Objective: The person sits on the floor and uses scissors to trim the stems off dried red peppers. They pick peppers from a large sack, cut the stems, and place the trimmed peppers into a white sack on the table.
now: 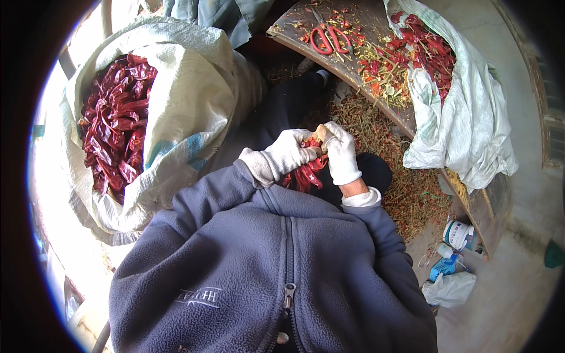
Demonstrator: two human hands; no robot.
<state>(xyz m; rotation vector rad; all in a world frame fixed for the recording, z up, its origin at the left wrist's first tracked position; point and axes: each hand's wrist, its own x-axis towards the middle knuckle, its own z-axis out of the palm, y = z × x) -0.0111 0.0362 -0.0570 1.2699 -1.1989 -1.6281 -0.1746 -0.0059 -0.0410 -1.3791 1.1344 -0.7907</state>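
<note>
Both my hands meet in front of my chest, in white knit gloves with worn, stained fingertips. My left hand (289, 152) grips a small bunch of dried red chili peppers (309, 175), whose bodies hang below the fingers. Pinching the upper end of the same bunch, my right hand (342, 154) has its thumb and fingers against the left fingertips. The stem ends are mostly hidden by the gloves. To my left stands a white woven sack (198, 84), its mouth rolled back around many whole dried red chili peppers (117, 128).
On a curved wooden tabletop (291, 22) lie red-handled scissors (330, 39), scattered seeds and stems (393, 90). A second woven sack (463, 123) spills chili pieces (428, 53) there. Stem debris (406, 198) covers the floor beneath. A white tub (457, 234) and plastic bag (450, 289) lie at right.
</note>
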